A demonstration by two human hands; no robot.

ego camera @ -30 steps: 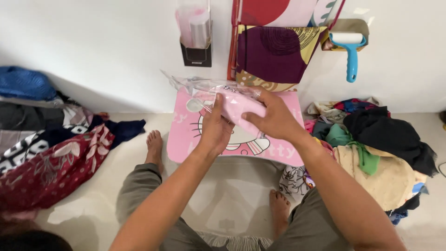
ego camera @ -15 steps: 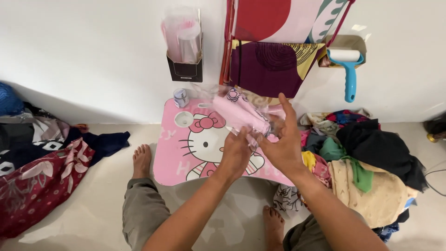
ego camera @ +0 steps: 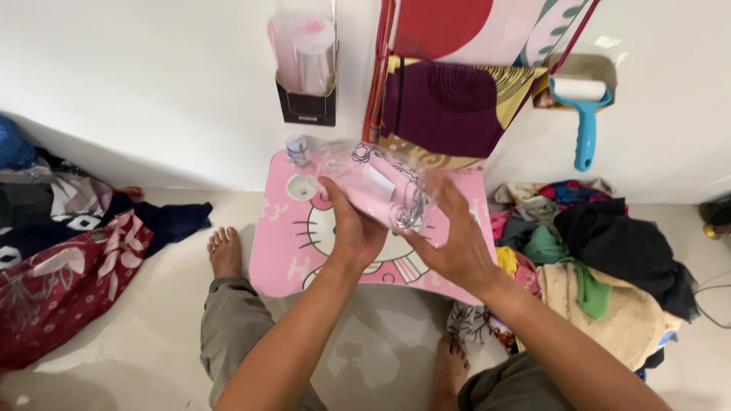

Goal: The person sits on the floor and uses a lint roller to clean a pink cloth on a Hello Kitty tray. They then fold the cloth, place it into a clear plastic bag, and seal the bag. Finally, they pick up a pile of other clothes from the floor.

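Both hands grip a clear plastic bag (ego camera: pixel 378 183) of folded pink cloth above a pink cartoon-cat lap table (ego camera: pixel 285 251): left hand (ego camera: pixel 356 228) beneath, right hand (ego camera: pixel 451 242) at its end. Clothes heaps (ego camera: pixel 609 266) crowd both sides; bare floor (ego camera: pixel 152 320) lies between.

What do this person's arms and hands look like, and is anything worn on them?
Both arms are bare from the lower edge of the picture to the fingertips: no sleeves, gloves, watch or bracelet show. The left hand and the right hand carry no rings that I can make out. The only clothing in view is grey-green trousers, and the feet are bare too.
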